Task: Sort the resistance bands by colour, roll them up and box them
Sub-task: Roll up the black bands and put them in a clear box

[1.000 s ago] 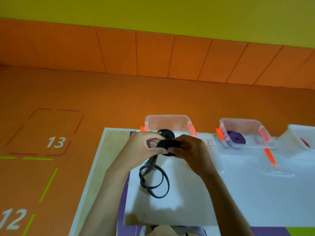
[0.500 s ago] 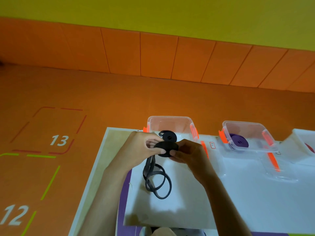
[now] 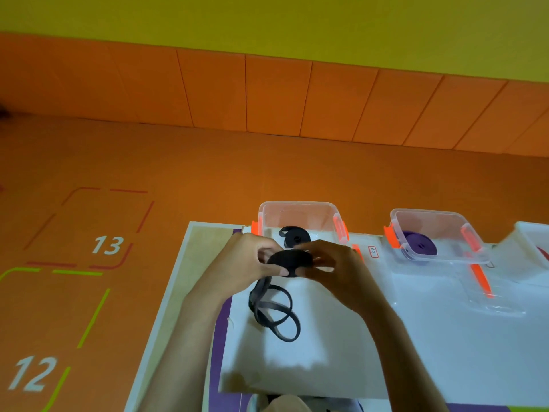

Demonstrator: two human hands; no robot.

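Behind left hand [image 3: 244, 264] and right hand [image 3: 337, 270], both pinching the black band [image 3: 289, 261], sits a clear box [image 3: 297, 205].

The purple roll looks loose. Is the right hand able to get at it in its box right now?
Probably not yet: the right hand and left hand both hold the half-rolled black band. The purple roll lies in an open box, nothing between.

A rolled black band [image 3: 294, 239] lies in the left clear plastic box [image 3: 298, 214]. The right clear plastic box [image 3: 431, 223] holds a rolled purple band [image 3: 420, 247].
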